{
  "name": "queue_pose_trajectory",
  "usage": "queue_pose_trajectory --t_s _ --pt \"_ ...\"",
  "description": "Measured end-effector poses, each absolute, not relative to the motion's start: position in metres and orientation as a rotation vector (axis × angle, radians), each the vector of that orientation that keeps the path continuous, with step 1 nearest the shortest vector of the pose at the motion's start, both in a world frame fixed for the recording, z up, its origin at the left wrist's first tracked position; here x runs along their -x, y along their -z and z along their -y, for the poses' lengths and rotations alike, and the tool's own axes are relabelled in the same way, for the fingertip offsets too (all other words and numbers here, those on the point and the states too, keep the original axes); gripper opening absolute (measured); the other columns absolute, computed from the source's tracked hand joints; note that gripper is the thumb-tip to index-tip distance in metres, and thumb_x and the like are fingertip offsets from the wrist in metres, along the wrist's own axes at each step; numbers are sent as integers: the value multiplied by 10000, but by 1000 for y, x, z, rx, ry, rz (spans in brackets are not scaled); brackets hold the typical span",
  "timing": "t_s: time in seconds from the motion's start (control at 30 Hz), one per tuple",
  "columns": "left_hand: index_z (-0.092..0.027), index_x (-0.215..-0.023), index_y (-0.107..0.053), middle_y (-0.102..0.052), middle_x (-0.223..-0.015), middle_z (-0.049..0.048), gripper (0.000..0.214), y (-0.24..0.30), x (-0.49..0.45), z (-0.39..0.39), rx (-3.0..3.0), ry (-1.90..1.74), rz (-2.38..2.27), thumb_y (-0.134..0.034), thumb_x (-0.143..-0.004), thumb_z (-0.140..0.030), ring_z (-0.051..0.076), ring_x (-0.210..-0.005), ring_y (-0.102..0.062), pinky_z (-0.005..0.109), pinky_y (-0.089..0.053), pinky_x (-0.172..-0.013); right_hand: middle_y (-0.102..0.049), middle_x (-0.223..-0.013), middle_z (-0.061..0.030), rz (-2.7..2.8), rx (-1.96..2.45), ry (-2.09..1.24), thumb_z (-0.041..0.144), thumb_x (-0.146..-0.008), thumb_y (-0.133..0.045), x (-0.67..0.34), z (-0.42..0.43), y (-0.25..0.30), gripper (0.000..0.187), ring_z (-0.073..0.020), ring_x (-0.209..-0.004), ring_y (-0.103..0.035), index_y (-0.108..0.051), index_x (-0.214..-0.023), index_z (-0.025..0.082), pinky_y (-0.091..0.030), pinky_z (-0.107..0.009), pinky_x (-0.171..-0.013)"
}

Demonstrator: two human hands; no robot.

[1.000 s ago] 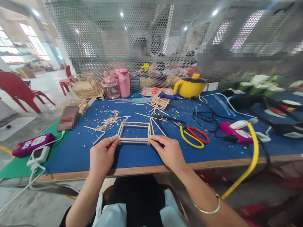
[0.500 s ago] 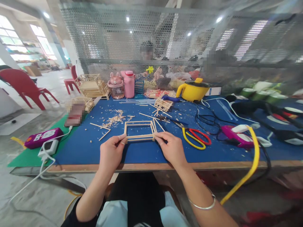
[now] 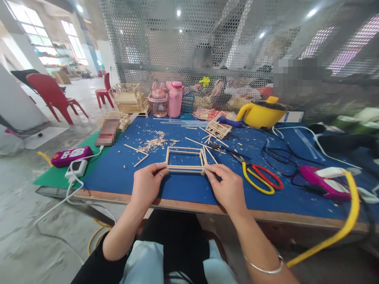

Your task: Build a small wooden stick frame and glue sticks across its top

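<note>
Between my two hands is a small rectangular frame of thin wooden sticks (image 3: 185, 169), its far side low over the blue table top (image 3: 183, 189). My left hand (image 3: 149, 181) pinches its near left corner between thumb and fingers. At the near right corner, my right hand (image 3: 226, 185) grips it the same way. Just past the frame's right side lie loose sticks (image 3: 211, 154) and dark-jawed pliers (image 3: 217, 148). Two glued sticks in an angle (image 3: 140, 154) rest to the left, near a heap of wood scraps (image 3: 155, 142).
Scissors with red and yellow handles (image 3: 262, 179) lie right of my hand. Farther back stand a yellow pot (image 3: 265, 114), a pink flask (image 3: 175, 100) and a stick-built model (image 3: 128, 98). A phone (image 3: 106, 132) and purple power strip (image 3: 72, 156) sit left; cables (image 3: 278, 148) cross the right side.
My view has turned, so the table's contents appear shifted to the right. Both hands keep their pinch on the stick frame, which shows little other movement.
</note>
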State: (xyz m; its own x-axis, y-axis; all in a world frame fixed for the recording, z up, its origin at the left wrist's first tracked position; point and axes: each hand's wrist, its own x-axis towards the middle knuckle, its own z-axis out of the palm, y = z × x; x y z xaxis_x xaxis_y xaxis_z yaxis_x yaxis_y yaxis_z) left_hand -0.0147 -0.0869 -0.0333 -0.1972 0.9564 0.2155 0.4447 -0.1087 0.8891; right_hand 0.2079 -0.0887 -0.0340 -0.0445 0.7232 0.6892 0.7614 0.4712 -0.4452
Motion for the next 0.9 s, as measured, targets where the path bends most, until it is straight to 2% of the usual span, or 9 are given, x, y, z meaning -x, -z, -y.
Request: queue_pose_trajectory --t_s 0.07,0.17,0.23,0.33,0.4,0.6,0.73,0.8,0.9 --pt "-214 -932 -724 -759 -885 15 211 33 15 86 -1526 -1287 -1630 -648 -761 -312 192 -861 -692 311 -512 -827 -724 -889 -43 1777 1268 26 202 -859 -571 -208 89 34 158 -176 -818 -678 -726 -889 206 -526 -287 -789" --pt "-191 -1213 -586 -747 -821 10 462 33 15 86 -1548 -1319 -1615 -643 -770 -311 169 -768 -687 307 -519 -773 -724 -897 -45 1780 1271 0 199 -864 -559 -209 88 33 167 -184 -834 -678 -723 -887 215 -527 -301 -800" --pt "-195 -1291 -520 -739 -815 5 533 33 15 87 -1618 -1321 -1634 -630 -783 -309 159 -742 -681 300 -521 -748 -725 -897 -45 1785 1268 -7 194 -867 -550 -209 88 33 175 -190 -835 -678 -721 -887 224 -531 -315 -799" --pt "-206 -1084 -669 -735 -925 31 287 33 13 90 -1812 -1287 -1633 -565 -831 -291 165 -840 -679 288 -521 -784 -725 -899 -47 1786 1265 -17 191 -870 -543 -209 89 33 183 -195 -840 -678 -720 -898 228 -533 -320 -792" --pt "-204 -984 -707 -725 -990 37 227 32 11 91 -1913 -1285 -1620 -543 -848 -281 164 -891 -672 266 -523 -788 -725 -904 -47 1786 1264 -31 182 -870 -541 -209 89 33 185 -193 -846 -678 -719 -901 225 -531 -310 -790" --pt "-210 -916 -733 -743 -903 21 179 32 9 90 -2055 -1297 -1725 -581 -846 -275 156 -825 -679 250 -520 -773 -727 -898 -41 1768 1253 -79 146 -851 -563 -209 90 32 175 -178 -844 -678 -720 -885 215 -520 -273 -780" --pt "-199 -916 -739 -698 -903 64 223 29 11 87 -2292 -1245 -1822 -555 -861 -312 192 -815 -638 300 -515 -744 -729 -895 -38 1744 1255 -110 148 -850 -566 -209 91 31 171 -174 -839 -679 -719 -881 218 -523 -277 -783" --pt "-196 -894 -742 -672 -927 83 241 26 13 85 -2470 -1159 -1856 -527 -872 -304 213 -835 -614 325 -505 -756 -730 -896 -39 1735 1260 -119 153 -851 -564 -209 91 31 174 -179 -839 -679 -719 -881 226 -526 -292 -790" --pt "-213 -843 -734 -682 -911 53 228 19 19 80 -2632 -981 -1755 -516 -882 -268 190 -808 -626 287 -495 -726 -731 -892 -36 1729 1256 -136 157 -851 -560 -209 92 31 179 -180 -842 -679 -721 -879 231 -528 -299 -793"
